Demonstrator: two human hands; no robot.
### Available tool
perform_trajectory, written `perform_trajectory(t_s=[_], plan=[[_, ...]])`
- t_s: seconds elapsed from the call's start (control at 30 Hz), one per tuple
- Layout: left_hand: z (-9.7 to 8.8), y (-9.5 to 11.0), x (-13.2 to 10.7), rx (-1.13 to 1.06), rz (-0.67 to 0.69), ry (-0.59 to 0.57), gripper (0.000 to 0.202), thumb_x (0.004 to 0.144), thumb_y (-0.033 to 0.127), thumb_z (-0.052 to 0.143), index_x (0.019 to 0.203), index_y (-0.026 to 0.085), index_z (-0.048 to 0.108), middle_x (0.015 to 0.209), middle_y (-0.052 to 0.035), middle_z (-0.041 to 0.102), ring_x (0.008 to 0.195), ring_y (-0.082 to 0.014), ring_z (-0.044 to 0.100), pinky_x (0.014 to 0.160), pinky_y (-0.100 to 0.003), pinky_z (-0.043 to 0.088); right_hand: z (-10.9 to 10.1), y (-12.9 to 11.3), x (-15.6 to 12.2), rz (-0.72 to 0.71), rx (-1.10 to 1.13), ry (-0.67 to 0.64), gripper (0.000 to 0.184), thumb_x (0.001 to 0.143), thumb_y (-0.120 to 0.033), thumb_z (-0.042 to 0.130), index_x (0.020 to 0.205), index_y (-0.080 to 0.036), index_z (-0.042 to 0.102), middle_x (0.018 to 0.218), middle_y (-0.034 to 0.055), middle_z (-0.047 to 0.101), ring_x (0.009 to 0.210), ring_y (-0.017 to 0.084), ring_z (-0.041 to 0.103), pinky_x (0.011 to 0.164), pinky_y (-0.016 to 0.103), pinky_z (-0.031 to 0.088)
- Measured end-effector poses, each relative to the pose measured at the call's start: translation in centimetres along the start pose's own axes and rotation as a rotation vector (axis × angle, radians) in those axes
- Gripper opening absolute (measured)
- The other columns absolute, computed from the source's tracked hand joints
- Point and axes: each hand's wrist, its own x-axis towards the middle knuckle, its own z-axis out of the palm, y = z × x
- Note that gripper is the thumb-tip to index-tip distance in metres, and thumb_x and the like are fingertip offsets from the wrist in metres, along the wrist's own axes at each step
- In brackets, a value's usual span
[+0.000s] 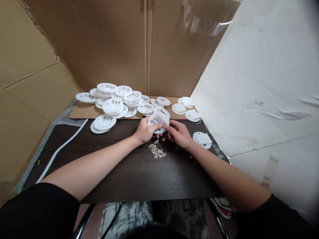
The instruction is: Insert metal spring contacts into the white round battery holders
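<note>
My left hand grips a round white plastic disc by its left edge, holding it tilted just above the dark table. My right hand has its fingers curled against the disc's right side and touches it; I cannot make out anything small pinched in them. Just below both hands a small heap of shiny metal contact clips lies on the table.
A pile of several white slotted discs lies at the back left on a cardboard sheet. More white pieces and one sit at the right. Cardboard walls stand behind and to the left, a white board to the right. A white cable crosses the left.
</note>
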Motion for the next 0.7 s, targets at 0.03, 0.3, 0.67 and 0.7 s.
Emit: perform_trajectory(t_s=[0.03,0.3,0.67,0.7], plan=[[0.01,-0.01,-0.01,0.000,0.004,0.004,0.028,0.078,0.030,0.087,0.094,0.014,0.069,0.069,-0.0048,0.073,0.054,-0.0190,0.067,0.043,-0.029,0.054,-0.03,-0.02,0.01,0.006,-0.003,-0.004,0.044,0.099,-0.066,0.069,0.104,-0.022,0.068,0.057,-0.0033,0.062,0.046,0.013,0.050,0.046,0.027,0.040],[0.09,-0.08,-0.08,0.010,0.035,0.039,0.032,0.077,0.031,0.088,0.097,0.015,0.068,0.072,-0.0041,0.072,0.054,-0.0188,0.067,0.042,-0.030,0.053,-0.19,0.17,0.19,0.044,0.036,-0.036,0.047,0.097,-0.068,0.070,0.105,-0.021,0.067,0.062,-0.0028,0.065,0.044,0.012,0.049,0.042,0.025,0.038],[0.46,-0.15,-0.73,0.165,0.136,0.074,0.026,0.087,0.033,0.082,0.100,0.017,0.066,0.077,-0.0036,0.070,0.056,-0.0173,0.065,0.045,-0.029,0.052,-0.09,-0.37,0.29,0.110,0.195,-0.025,0.050,0.083,-0.065,0.086,0.095,-0.020,0.071,0.064,-0.0045,0.056,0.052,0.011,0.045,0.044,0.024,0.039],[0.44,-0.23,-0.84,0.205,0.157,0.083,0.023,0.089,0.033,0.080,0.099,0.018,0.066,0.078,-0.0032,0.069,0.055,-0.0164,0.064,0.046,-0.029,0.052,-0.08,-0.47,0.30,0.124,0.220,-0.024,0.049,0.081,-0.064,0.088,0.094,-0.019,0.071,0.063,-0.0054,0.054,0.052,0.011,0.044,0.044,0.024,0.038]])
